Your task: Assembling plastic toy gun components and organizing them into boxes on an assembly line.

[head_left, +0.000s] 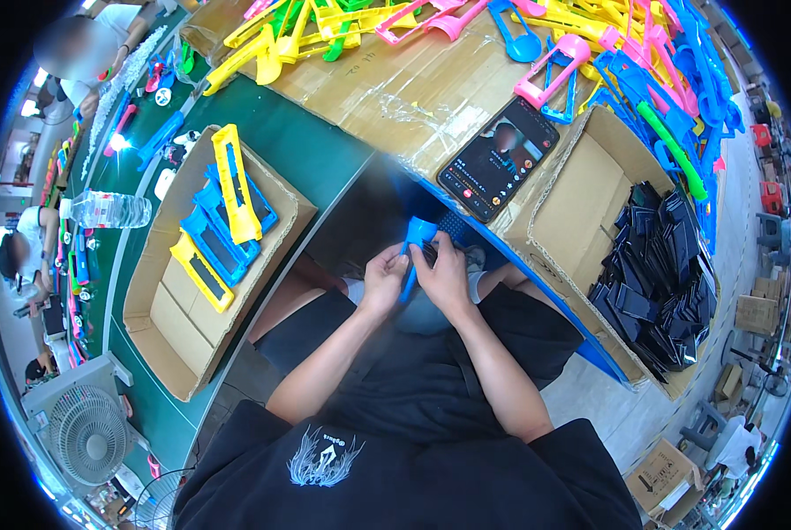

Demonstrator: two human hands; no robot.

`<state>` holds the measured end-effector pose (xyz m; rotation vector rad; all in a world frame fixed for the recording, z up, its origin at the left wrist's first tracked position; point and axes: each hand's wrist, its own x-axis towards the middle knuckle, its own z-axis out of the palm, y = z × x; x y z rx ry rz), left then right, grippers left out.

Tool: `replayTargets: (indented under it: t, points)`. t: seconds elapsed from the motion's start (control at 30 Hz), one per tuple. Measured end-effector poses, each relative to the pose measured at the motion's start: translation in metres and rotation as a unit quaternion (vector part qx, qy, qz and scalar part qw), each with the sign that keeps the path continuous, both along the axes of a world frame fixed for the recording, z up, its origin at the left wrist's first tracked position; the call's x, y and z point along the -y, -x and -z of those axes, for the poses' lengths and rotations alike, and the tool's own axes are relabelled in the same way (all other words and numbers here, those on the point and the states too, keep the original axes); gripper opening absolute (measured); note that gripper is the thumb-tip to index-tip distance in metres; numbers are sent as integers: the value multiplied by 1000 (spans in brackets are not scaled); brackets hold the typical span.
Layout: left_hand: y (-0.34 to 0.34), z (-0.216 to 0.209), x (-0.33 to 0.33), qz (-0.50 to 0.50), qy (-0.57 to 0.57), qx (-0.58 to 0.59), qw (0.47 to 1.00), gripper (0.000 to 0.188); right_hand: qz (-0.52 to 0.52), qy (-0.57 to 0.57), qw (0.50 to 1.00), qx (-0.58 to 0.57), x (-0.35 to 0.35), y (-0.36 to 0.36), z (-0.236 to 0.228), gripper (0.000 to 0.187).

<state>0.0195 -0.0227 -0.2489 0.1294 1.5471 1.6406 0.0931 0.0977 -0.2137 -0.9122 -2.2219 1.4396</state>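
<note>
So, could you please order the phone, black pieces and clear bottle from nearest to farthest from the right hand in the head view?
1. Phone: ahead and slightly right of the right hand.
2. Black pieces: farther right, in the cardboard box.
3. Clear bottle: far left, on the green table.

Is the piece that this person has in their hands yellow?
No, the piece held between the left hand and the right hand is blue.
</note>
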Motion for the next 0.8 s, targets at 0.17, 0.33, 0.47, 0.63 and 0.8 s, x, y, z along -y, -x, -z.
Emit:
replayTargets:
  t: [0.17,0.33,0.47,0.63,0.8]
  points:
    - [2,-4,-1,-2,-26,-36,999,38,10,24,1000,5,-7,-3,14,34]
    - [6,-22,-1,83,-19,-132,988,58,28,68,997,0,-13,-5,15,39]
    - [0,-28,0,134,69,-303,941,69,9,82,997,-2,-7,-1,11,35]
    - [0,-32,-2,72,100,-388,913,55,13,40,999,-2,-2,1,4,36]
    - [-6,-33,-4,55,127,-394,909,53,21,23,999,17,-1,0,11,36]
